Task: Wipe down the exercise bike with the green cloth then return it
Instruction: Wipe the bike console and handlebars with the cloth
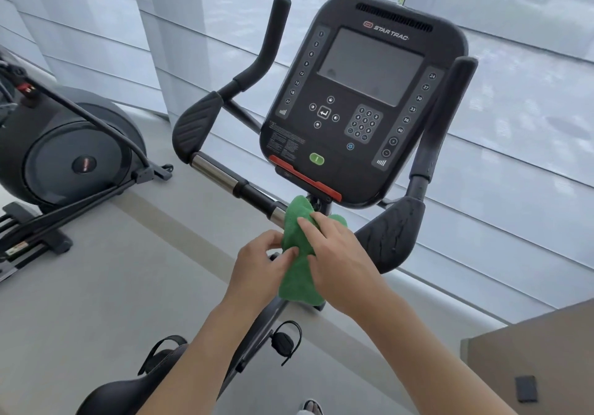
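The exercise bike's black console (363,99) fills the upper middle, with the handlebar (221,177) running down from the left grip toward the stem. The green cloth (297,273) drapes over the handlebar's middle, just under the console. My left hand (260,263) pinches the cloth's left edge. My right hand (340,254) lies on top of the cloth with fingers stretched over it, pressing it on the bar. The bike's saddle (112,395) and a pedal (284,339) show below my arms.
Another black exercise machine (67,157) stands at the left on the grey floor. A brown cabinet or bench (540,366) with a small dark object sits at the lower right. Window blinds close off the space behind the bike.
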